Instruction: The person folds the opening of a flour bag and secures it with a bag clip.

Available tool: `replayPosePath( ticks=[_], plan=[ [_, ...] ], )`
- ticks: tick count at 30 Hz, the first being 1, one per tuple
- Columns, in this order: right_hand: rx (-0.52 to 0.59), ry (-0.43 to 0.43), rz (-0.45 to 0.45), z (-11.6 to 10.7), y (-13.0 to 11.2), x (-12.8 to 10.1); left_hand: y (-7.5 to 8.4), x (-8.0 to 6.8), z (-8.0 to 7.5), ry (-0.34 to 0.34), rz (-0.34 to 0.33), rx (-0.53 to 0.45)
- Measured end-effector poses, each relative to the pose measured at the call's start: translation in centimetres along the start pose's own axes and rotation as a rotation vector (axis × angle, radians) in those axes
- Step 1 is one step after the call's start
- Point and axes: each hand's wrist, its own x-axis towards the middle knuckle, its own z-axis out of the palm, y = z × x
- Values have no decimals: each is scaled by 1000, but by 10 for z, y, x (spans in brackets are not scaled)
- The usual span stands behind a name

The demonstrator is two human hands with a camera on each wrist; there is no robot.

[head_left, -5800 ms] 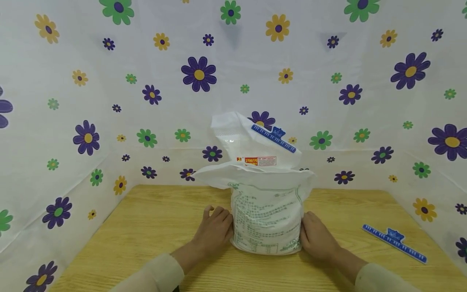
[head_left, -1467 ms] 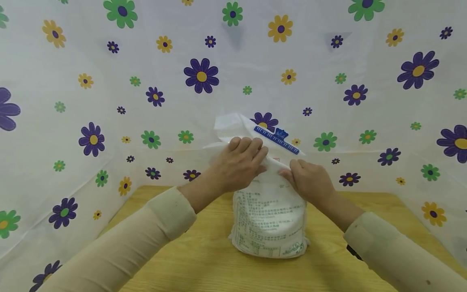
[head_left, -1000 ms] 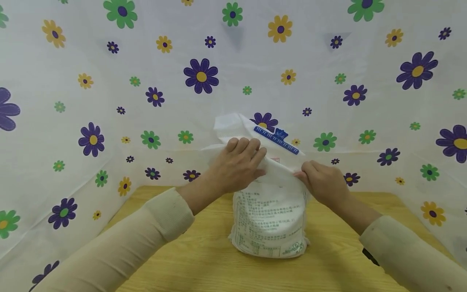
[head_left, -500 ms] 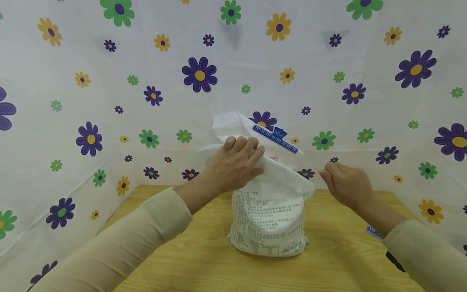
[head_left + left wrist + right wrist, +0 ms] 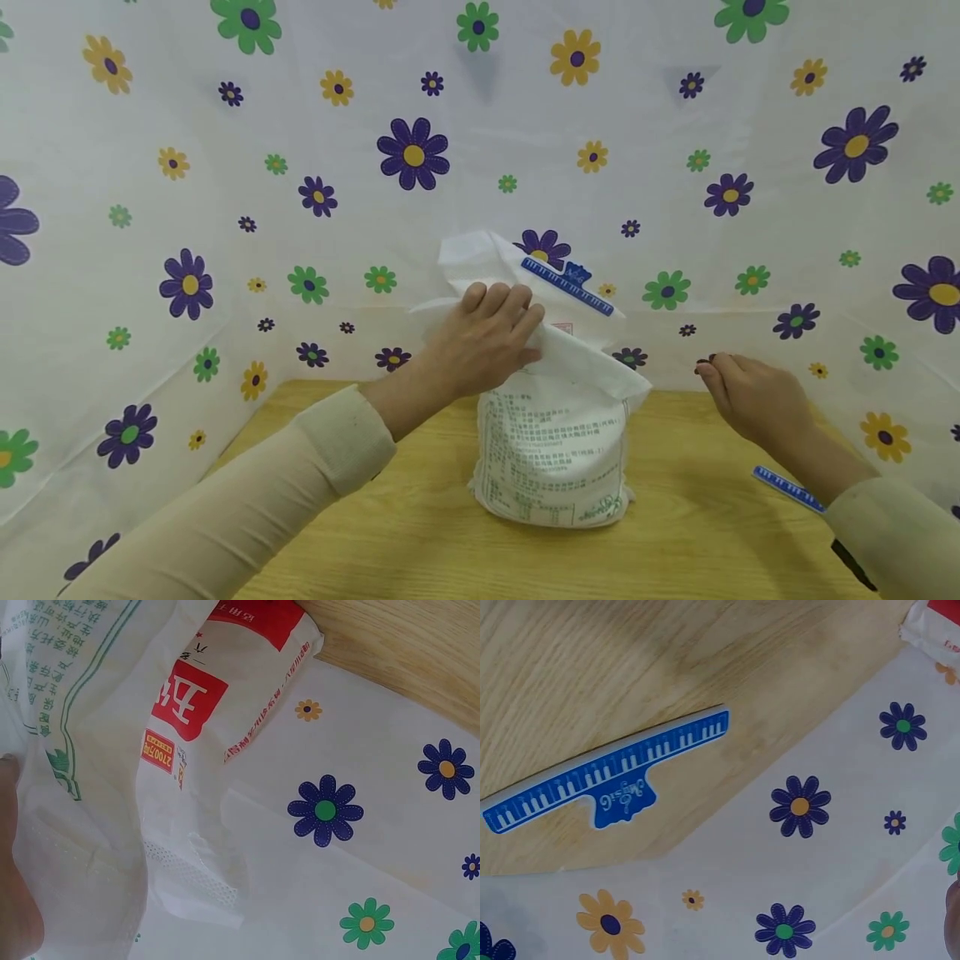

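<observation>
A white flour bag [image 5: 551, 462] with green print stands upright on the wooden table. My left hand [image 5: 483, 342] grips its gathered top, fingers curled over the folded plastic. To the right of the bag, my right hand [image 5: 757, 400] is in the air, holding nothing, its fingers loosely bent. Below it on the table lies a blue sealing clip [image 5: 787, 489] with a piano-key pattern; the right wrist view shows that clip [image 5: 622, 772] whole. The left wrist view shows the front bag [image 5: 82, 750] beside a second bag [image 5: 202, 817] with red print.
Behind the gripped bag stands the second bag [image 5: 468, 254], its top folded. A second blue clip [image 5: 567, 286] sits slanted along that bag's upper edge. A white flowered sheet [image 5: 337, 167] forms walls around the table [image 5: 360, 550] at the back and sides.
Both hands have risen from the bag's lower sides to its top. My right hand has since let go of the top's right corner and moved right, while my left hand keeps its grip.
</observation>
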Motion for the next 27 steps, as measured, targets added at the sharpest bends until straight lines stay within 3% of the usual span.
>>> replayPosePath(
  ticks=[12, 21, 27],
  plan=[
    [-26, -323, 261, -9, 12, -39, -1, -2, 0, 17, -18, -6],
    [-24, -624, 457, -17, 31, -70, -3, -5, 0, -1, -194, -3],
    [-21, -784, 549, -19, 48, -100, -5, -5, 2, 45, -209, -10]
  ],
)
